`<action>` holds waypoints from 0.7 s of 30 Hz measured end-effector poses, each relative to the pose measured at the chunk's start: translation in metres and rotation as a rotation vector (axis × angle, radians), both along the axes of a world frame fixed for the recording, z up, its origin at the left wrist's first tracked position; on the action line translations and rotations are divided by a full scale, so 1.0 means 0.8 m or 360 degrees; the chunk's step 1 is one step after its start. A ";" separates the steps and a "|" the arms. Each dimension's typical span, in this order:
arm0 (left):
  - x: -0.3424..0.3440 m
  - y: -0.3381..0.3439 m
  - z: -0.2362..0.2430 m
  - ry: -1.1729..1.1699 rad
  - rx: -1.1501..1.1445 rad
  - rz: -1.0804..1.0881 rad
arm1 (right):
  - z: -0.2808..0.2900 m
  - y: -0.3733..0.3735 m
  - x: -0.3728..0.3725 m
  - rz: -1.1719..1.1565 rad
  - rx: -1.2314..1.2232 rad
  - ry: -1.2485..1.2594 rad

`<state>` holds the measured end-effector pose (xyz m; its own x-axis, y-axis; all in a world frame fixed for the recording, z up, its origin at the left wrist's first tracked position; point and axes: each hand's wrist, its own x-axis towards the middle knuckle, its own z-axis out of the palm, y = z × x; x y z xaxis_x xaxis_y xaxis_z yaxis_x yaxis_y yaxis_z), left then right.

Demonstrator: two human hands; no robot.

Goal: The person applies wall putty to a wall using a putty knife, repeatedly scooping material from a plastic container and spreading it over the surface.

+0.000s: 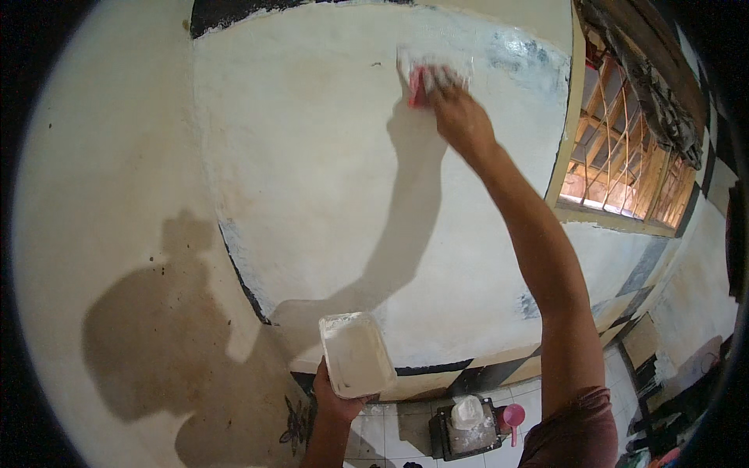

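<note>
Right hand (445, 86) grips a red scraper (417, 87), left hand (339, 403) a tray (383, 351).

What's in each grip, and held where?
Left grip: the pale tray, around its lower-left corner. Right grip: a red tool, its exact hold blurred.

Matt and chalky-smooth over most of the white wall patch (312, 171), wet-glossy toward its upper right. Seemingly plastic, dulled by pale smears, in the tray (351, 317); smooth, plastic-like in the dipper (513, 415). Smooth across the floor tiles (392, 441); matt, cloth-like at the sleeve (573, 433).
</note>
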<state>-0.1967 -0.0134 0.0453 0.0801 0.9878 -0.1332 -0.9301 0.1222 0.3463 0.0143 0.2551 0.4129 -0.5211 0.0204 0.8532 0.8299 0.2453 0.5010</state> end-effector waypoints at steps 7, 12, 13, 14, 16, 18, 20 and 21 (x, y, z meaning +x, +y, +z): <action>0.001 -0.010 0.009 -0.0032 0.0020 -0.0082 | 0.021 -0.069 0.034 0.0214 0.0094 0.0002; 0.000 -0.018 0.009 -0.0028 0.0058 -0.0087 | 0.094 -0.091 -0.006 0.0305 0.0251 -0.0324; 0.000 -0.019 0.010 -0.0029 0.0059 -0.0078 | 0.101 -0.086 -0.020 0.0303 0.0377 -0.0412; 0.001 -0.021 0.011 -0.0014 0.0078 -0.0057 | 0.109 -0.082 -0.037 0.0300 0.0504 -0.0501; -0.003 -0.026 0.015 0.0025 0.0108 0.0004 | 0.122 -0.063 -0.078 0.0319 0.0701 -0.0607; -0.009 -0.024 0.009 0.0003 0.0124 -0.0005 | 0.128 -0.050 -0.111 0.0325 0.0847 -0.0665; -0.011 -0.027 0.001 0.0252 0.0190 0.0106 | 0.127 -0.051 -0.127 0.0176 0.0659 -0.0644; -0.009 -0.029 -0.002 0.0519 0.0241 0.0223 | 0.125 -0.047 -0.130 0.0106 0.0561 -0.0627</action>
<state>-0.2037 -0.0370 0.0433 -0.0796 0.9967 0.0189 -0.7724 -0.0736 0.6309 -0.0895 0.2178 0.5132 -0.7940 -0.2762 0.5416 0.5504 0.0515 0.8333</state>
